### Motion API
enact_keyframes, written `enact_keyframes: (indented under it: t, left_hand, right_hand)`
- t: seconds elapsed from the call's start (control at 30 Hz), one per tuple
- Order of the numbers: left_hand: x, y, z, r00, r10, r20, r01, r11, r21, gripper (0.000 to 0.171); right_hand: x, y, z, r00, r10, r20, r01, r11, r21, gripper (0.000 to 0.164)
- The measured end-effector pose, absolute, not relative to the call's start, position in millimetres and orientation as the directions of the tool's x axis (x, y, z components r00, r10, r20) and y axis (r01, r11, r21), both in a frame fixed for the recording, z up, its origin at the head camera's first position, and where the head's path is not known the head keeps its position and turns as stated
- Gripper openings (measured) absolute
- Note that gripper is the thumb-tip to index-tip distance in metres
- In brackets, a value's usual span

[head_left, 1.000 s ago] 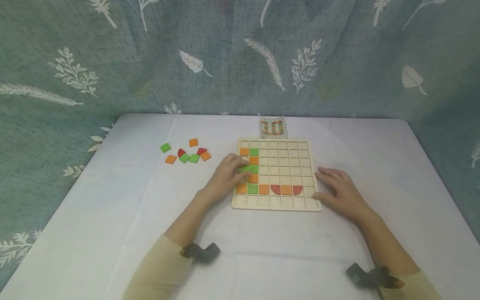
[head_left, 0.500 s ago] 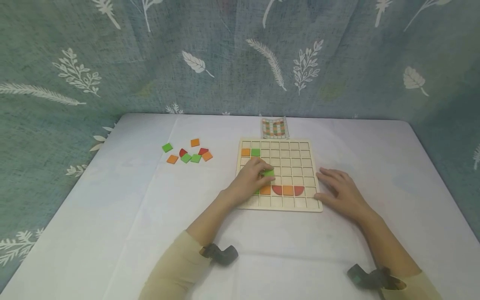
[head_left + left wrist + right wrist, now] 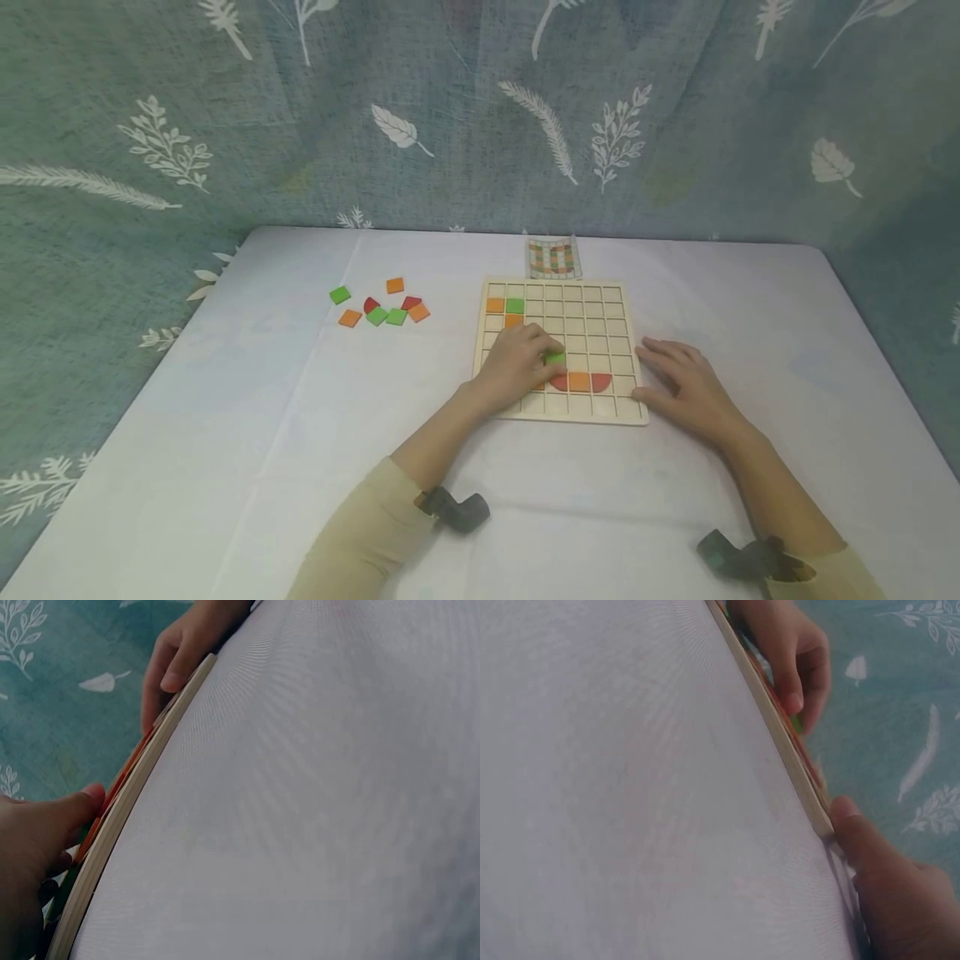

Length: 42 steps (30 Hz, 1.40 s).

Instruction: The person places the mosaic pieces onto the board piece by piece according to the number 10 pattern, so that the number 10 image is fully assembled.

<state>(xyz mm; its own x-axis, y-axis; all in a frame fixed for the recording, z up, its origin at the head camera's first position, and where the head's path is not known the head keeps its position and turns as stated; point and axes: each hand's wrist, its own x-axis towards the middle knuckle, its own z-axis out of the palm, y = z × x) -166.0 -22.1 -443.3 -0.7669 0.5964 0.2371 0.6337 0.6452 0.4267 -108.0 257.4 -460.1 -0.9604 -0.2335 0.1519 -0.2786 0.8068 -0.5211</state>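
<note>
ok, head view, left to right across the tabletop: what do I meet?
Loose tiles → left hand → orange tile → red piece → right hand. Board and card left out: their spans overlap others.

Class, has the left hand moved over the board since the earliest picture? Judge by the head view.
Yes: against the wooden board, the left hand has moved to the person's right, from the board's left edge towards its middle columns.

Board (image 3: 596, 343) smooth matt wd, tiles (image 3: 350, 318) smooth/matt, table cover (image 3: 600, 492) creased cloth, backdrop (image 3: 697, 92) rough-ish fab.
</note>
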Motion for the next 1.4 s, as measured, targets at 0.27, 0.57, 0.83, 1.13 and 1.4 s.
enact_keyframes:
  t: [0.27,0.57,0.83,1.13,1.4]
  left_hand:
    - [-164.2,-21.3,-441.6,-0.787,0.58,0.21,0.601,0.646,0.471,0.032]
    - [-165.9,-35.2,-433.2,-0.849,0.488,0.204,0.501,0.619,0.605,0.028]
    - [-173.8,-61.8,-431.4,-0.893,0.403,0.2,0.431,0.64,0.636,0.031]
    - [-180.4,-71.9,-438.4,-0.911,0.374,0.172,0.388,0.641,0.662,0.029]
    - [-177.5,-50.3,-442.0,-0.87,0.465,0.165,0.464,0.659,0.591,0.031]
  right_hand:
    - [-106.5,258.5,-459.6,-0.955,-0.242,0.17,-0.296,0.796,-0.528,0.066]
    - [-107.7,255.6,-460.0,-0.95,-0.256,0.181,-0.313,0.788,-0.531,0.066]
    - [-107.2,253.7,-458.8,-0.954,-0.252,0.164,-0.301,0.799,-0.521,0.067]
    - [-107.7,257.5,-458.9,-0.951,-0.254,0.175,-0.308,0.803,-0.51,0.067]
    - [-106.8,256.8,-459.7,-0.949,-0.255,0.184,-0.314,0.796,-0.517,0.066]
